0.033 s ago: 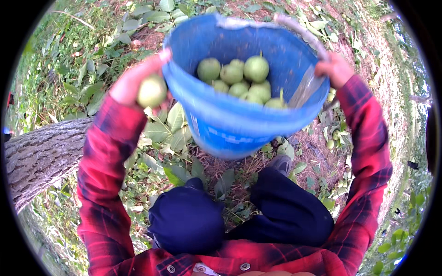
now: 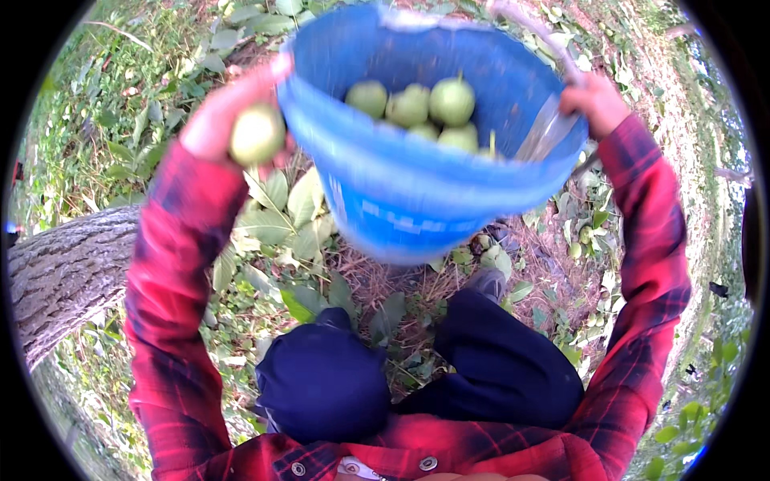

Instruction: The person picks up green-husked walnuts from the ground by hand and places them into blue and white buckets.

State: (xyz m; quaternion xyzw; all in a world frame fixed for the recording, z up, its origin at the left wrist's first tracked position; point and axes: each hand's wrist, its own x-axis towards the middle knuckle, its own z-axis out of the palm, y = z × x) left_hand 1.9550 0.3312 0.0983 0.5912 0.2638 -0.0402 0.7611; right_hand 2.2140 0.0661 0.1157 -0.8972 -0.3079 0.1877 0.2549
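Note:
A blue plastic bucket (image 2: 417, 188) is lifted off the ground between my hands, its mouth tipped toward me. Inside lie several round green walnuts in husks (image 2: 451, 102), some hidden by the near wall. My left hand (image 2: 228, 112) is at the bucket's left rim, thumb against it, with a loose green walnut (image 2: 257, 135) held at the palm; the fingers behind are partly hidden. At the right rim, my right hand (image 2: 593, 104) is closed around a greyish stick (image 2: 545, 36) that slants up past the bucket. The bucket and hands are slightly blurred.
A thick tree trunk (image 2: 72, 276) lies or leans in from the left. Large fallen leaves (image 2: 277, 204), grass and dry stalks cover the ground. More green walnuts (image 2: 585, 234) lie right of the bucket. My bent knees (image 2: 325, 385) are below it.
Both hands and the bucket have moved a little upward in the view, away from my knees. The bucket tilts slightly differently, and fewer of its walnuts show. Both hands keep their hold.

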